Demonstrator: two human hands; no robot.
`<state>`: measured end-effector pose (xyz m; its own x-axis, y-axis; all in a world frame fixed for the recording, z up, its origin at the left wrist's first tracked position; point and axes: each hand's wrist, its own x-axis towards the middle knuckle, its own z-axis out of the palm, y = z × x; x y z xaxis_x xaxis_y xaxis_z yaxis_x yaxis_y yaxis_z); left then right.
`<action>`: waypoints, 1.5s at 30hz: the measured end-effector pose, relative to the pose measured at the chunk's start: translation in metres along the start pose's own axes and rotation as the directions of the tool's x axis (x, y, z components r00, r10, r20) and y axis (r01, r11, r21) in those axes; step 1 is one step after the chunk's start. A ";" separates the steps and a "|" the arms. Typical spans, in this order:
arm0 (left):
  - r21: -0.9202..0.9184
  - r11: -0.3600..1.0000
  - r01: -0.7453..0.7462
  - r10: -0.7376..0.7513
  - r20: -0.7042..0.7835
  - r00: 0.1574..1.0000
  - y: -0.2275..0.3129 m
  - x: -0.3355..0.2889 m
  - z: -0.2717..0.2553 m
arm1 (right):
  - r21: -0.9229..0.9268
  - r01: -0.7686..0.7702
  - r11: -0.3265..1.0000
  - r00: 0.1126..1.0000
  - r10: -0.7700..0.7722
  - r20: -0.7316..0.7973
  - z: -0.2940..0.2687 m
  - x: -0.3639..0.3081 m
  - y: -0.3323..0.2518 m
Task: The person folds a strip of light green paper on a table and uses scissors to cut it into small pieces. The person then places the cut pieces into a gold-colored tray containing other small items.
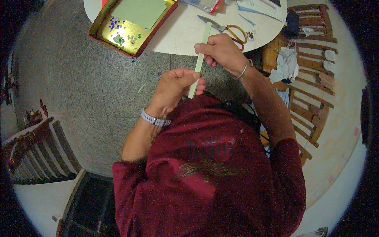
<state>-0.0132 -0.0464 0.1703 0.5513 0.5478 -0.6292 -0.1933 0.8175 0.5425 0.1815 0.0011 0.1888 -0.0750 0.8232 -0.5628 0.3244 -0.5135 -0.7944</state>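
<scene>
A narrow pale green paper strip (199, 61) runs slantwise between my two hands, in front of my body. My left hand (177, 85) pinches it near its lower end, thumb on top. Higher up, my right hand (223, 51) grips the strip between thumb and fingers, close to the table's edge. Just beyond the right hand lies a pair of scissors (221, 27) with yellow and red handles, its blades pointing left. The strip's upper end reaches over the scissor blades.
On the round white table (173, 37) a gold-lined tin (136, 49) holds green paper sheets (138, 12) and small purple and green discs. Blue paper slivers (246, 19) lie near the scissors. A wooden slatted chair (316, 51) stands at right, with a white bag (287, 65) on it.
</scene>
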 end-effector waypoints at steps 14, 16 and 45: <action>-0.032 0.999 -0.030 0.027 -0.114 0.993 -0.021 -0.009 0.017 | -0.047 0.023 0.999 0.999 -0.022 0.029 -0.016 0.009 0.008; 0.120 0.990 -0.073 0.089 -0.135 0.987 -0.020 -0.008 0.017 | -0.064 0.017 0.998 0.999 -0.015 0.035 -0.015 0.006 0.002; 0.233 0.945 -0.230 0.274 -0.177 0.945 -0.010 -0.002 0.036 | 0.076 0.129 0.989 0.992 -0.128 -0.012 -0.005 -0.018 0.003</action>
<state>0.0164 -0.0616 0.1862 0.3249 0.7730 -0.5449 -0.1199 0.6052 0.7870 0.1884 -0.0138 0.1979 -0.1049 0.8850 -0.4537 0.2393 -0.4203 -0.8753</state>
